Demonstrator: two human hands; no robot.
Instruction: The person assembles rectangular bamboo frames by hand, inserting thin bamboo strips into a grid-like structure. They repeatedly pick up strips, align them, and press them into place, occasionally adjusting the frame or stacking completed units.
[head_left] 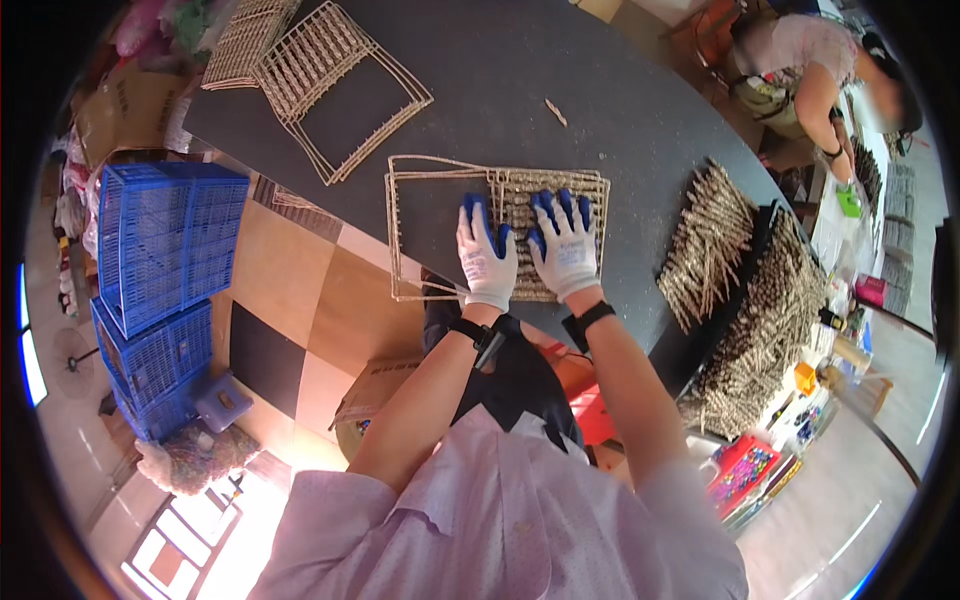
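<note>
A rectangular woven frame (394,232) of tan twisted cord lies in front of me on the dark table. Its right part is filled with woven strips; the left part is bare. My left hand (486,255), in a white glove with blue fingertips, lies flat at the inner edge of the woven part. Beside it my right hand (566,240), gloved alike, rests on the strips with fingers spread. Both hands press from above and grip nothing I can see. Palms and the weave beneath them are hidden.
Similar part-woven frames (345,95) lie at the far left of the table (470,80). Bundles of twisted strips (708,245) lie at the right, with a larger heap (765,330) beyond. Blue crates (170,240) stand on the floor at left. Another person (805,70) works at far right.
</note>
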